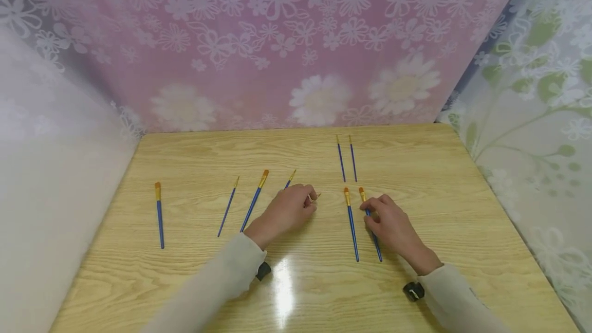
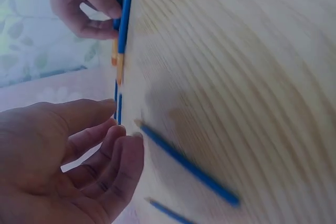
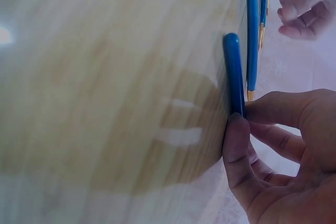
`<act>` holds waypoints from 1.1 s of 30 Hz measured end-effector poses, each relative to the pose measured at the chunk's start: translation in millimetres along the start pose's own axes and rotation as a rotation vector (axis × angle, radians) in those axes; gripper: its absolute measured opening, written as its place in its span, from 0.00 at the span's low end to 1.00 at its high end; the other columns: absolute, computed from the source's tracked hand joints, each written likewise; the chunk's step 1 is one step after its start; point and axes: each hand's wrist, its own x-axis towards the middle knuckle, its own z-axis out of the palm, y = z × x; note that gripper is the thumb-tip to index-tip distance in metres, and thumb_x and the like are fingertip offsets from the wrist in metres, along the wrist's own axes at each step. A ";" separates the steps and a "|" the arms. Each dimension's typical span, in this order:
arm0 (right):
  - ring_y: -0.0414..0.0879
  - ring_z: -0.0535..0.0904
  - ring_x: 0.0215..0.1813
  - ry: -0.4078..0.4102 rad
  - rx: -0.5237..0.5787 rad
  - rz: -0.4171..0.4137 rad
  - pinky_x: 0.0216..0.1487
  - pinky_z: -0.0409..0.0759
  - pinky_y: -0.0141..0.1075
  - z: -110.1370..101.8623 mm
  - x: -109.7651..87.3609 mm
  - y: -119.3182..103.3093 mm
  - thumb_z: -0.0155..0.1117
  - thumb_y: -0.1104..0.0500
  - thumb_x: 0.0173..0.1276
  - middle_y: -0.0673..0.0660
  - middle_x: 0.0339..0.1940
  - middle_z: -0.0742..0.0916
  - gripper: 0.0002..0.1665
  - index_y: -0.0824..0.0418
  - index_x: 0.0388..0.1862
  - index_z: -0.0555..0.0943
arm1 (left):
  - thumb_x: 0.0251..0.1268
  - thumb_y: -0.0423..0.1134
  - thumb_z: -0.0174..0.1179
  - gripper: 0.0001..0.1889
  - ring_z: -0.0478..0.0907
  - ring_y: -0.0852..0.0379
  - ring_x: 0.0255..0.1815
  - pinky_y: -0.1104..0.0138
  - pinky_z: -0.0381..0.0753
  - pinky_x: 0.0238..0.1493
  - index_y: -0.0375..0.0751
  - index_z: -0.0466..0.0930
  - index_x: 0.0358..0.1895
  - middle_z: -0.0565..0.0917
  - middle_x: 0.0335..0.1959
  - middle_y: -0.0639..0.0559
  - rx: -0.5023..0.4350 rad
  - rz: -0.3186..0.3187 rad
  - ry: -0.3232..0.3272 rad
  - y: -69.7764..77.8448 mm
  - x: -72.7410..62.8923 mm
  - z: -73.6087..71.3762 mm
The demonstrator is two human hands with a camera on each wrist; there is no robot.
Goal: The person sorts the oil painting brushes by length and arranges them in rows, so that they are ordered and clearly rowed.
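My right hand (image 1: 388,222) pinches the blue handle of a flat paintbrush (image 1: 376,243) between thumb and fingertips. The right wrist view shows the pinched paintbrush (image 3: 234,72) with its rounded handle end toward the camera. Just left of it lies a matching flat paintbrush (image 1: 353,233), nearly parallel. My left hand (image 1: 289,209) is over the middle of the table, fingers loosely bent and thumb apart. Close by its fingertips is the tip of a thin paintbrush (image 2: 189,163), whose handle the hand hides in the head view. Another thin paintbrush (image 1: 290,179) is partly covered by this hand.
Two thin paintbrushes (image 1: 340,158) lie side by side behind the flat pair. On the left are a slanted thin paintbrush (image 1: 226,211), a slanted flat paintbrush (image 1: 253,202) and a flat paintbrush (image 1: 160,220). Floral cloth (image 1: 259,66) surrounds the wooden table (image 1: 185,292).
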 end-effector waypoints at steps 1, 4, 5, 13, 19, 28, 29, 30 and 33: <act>0.47 0.85 0.38 -0.001 0.001 0.002 0.39 0.85 0.45 0.0 0.0 -0.1 0.68 0.67 0.75 0.62 0.47 0.82 0.11 0.64 0.54 0.87 | 0.82 0.41 0.64 0.11 0.82 0.55 0.45 0.57 0.83 0.53 0.44 0.86 0.59 0.86 0.46 0.52 0.009 0.003 0.000 -2.4 -2.7 -2.2; 0.46 0.85 0.38 -0.002 0.002 0.005 0.38 0.84 0.44 0.0 0.4 -0.7 0.69 0.67 0.75 0.62 0.47 0.83 0.11 0.64 0.54 0.87 | 0.81 0.39 0.65 0.11 0.82 0.54 0.47 0.58 0.84 0.54 0.44 0.85 0.59 0.85 0.48 0.51 0.038 0.011 -0.011 -8.6 -9.6 -5.3; 0.46 0.84 0.38 -0.001 0.000 0.006 0.38 0.83 0.43 0.1 0.5 -0.7 0.69 0.66 0.75 0.62 0.47 0.83 0.11 0.64 0.54 0.88 | 0.81 0.38 0.65 0.11 0.82 0.53 0.47 0.58 0.84 0.53 0.43 0.85 0.59 0.85 0.48 0.50 0.047 0.015 -0.016 -10.1 -11.5 -5.9; 0.48 0.85 0.39 -0.006 -0.011 0.001 0.38 0.84 0.45 -1.8 1.7 0.0 0.69 0.66 0.75 0.62 0.48 0.83 0.11 0.64 0.54 0.87 | 0.78 0.35 0.66 0.12 0.74 0.57 0.39 0.61 0.80 0.47 0.41 0.85 0.60 0.82 0.43 0.52 0.100 0.063 -0.030 -19.2 -20.7 -2.7; 0.47 0.83 0.38 -0.012 -0.007 0.004 0.37 0.82 0.42 -1.1 2.6 1.9 0.69 0.66 0.75 0.63 0.48 0.83 0.12 0.64 0.55 0.87 | 0.78 0.34 0.67 0.13 0.81 0.54 0.45 0.60 0.84 0.50 0.43 0.84 0.61 0.84 0.47 0.51 0.069 0.052 -0.037 -19.8 -26.2 -2.9; 0.47 0.83 0.38 -0.012 -0.016 0.010 0.39 0.83 0.43 -0.3 3.5 2.6 0.69 0.66 0.75 0.62 0.49 0.83 0.12 0.64 0.55 0.87 | 0.78 0.33 0.67 0.13 0.84 0.53 0.49 0.60 0.86 0.53 0.43 0.86 0.60 0.85 0.48 0.50 0.078 0.061 -0.042 -20.5 -27.2 -2.0; 0.47 0.83 0.39 -0.013 -0.016 0.010 0.39 0.83 0.43 -0.4 3.5 2.3 0.69 0.66 0.75 0.62 0.49 0.83 0.12 0.64 0.55 0.87 | 0.78 0.33 0.67 0.12 0.84 0.53 0.49 0.60 0.86 0.53 0.43 0.86 0.60 0.86 0.48 0.51 0.085 0.065 -0.041 -20.2 -27.1 -2.0; 0.47 0.83 0.39 -0.013 -0.016 0.011 0.39 0.83 0.43 -0.5 3.5 2.0 0.69 0.65 0.75 0.62 0.49 0.83 0.12 0.64 0.55 0.87 | 0.78 0.32 0.68 0.12 0.85 0.53 0.49 0.60 0.86 0.52 0.43 0.86 0.59 0.86 0.47 0.51 0.093 0.070 -0.039 -19.8 -26.9 -2.0; 0.46 0.83 0.39 -0.013 -0.017 0.010 0.39 0.83 0.43 -1.2 3.1 1.1 0.69 0.65 0.75 0.62 0.48 0.84 0.12 0.64 0.55 0.87 | 0.77 0.31 0.68 0.12 0.85 0.52 0.49 0.60 0.86 0.52 0.43 0.87 0.58 0.87 0.47 0.51 0.107 0.078 -0.039 -18.0 -26.4 -2.1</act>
